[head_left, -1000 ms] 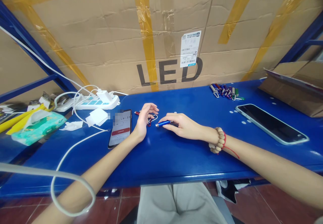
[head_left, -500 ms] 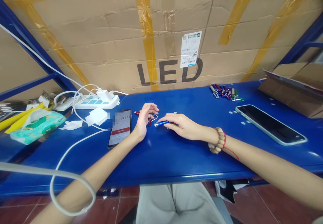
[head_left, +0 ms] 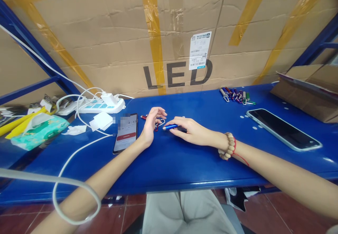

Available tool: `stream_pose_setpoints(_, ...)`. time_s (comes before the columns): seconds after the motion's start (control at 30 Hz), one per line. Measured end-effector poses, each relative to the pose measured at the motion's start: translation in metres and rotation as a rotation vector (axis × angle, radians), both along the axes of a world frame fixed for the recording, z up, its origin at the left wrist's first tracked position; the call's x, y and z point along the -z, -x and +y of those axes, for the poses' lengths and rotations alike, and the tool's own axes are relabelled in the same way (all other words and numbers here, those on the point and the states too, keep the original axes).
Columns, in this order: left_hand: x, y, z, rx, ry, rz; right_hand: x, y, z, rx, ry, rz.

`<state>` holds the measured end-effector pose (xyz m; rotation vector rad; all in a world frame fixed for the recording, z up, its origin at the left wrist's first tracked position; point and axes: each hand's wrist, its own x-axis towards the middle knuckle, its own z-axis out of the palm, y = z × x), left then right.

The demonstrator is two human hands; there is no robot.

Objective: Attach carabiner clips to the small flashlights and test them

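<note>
My right hand (head_left: 190, 131) rests on the blue table (head_left: 185, 163) and pinches a small blue keychain flashlight (head_left: 170, 127) that points left. My left hand (head_left: 151, 125) stands on its edge just left of it, fingers loosely curled and apart, holding nothing. Beside its fingertips lie a red keychain flashlight (head_left: 144, 117) and a silver carabiner clip (head_left: 160, 122). A beaded bracelet (head_left: 229, 146) is on my right wrist.
A phone with a lit screen (head_left: 126, 132) lies left of my left hand. Another dark phone (head_left: 283, 128) lies at the right. Several coloured keychain flashlights (head_left: 236, 95) sit at the back. A power strip (head_left: 101, 105), white cables, a tissue pack (head_left: 37, 131) and a cardboard wall stand around.
The blue flashlight and my right hand's fingertips have shifted very slightly. My left hand has stayed in place.
</note>
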<state>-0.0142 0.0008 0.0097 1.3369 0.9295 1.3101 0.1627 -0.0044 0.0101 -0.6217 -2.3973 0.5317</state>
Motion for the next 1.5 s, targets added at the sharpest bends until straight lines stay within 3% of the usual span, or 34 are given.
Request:
stream_pose_setpoints(0.37,0.001,-0.001,-0.001,0.016,-0.006,-0.007,-0.002,-0.003,0.002,0.018,0.011,-0.06)
stream_pose_setpoints(0.67,0.001,0.0,0.001,-0.007,-0.006,-0.013,0.007,-0.005,0.009,0.027,0.005,-0.114)
stream_pose_setpoints(1.27,0.001,0.004,0.006,-0.058,-0.003,-0.025,0.001,-0.005,0.007,0.04,0.006,-0.117)
stream_pose_setpoints(1.4,0.003,0.007,0.011,-0.08,-0.006,0.006,0.002,-0.006,0.01,0.135,0.008,-0.126)
stream_pose_setpoints(1.5,0.004,0.01,0.016,-0.109,-0.028,0.02,0.002,-0.018,0.024,0.427,0.019,-0.261)
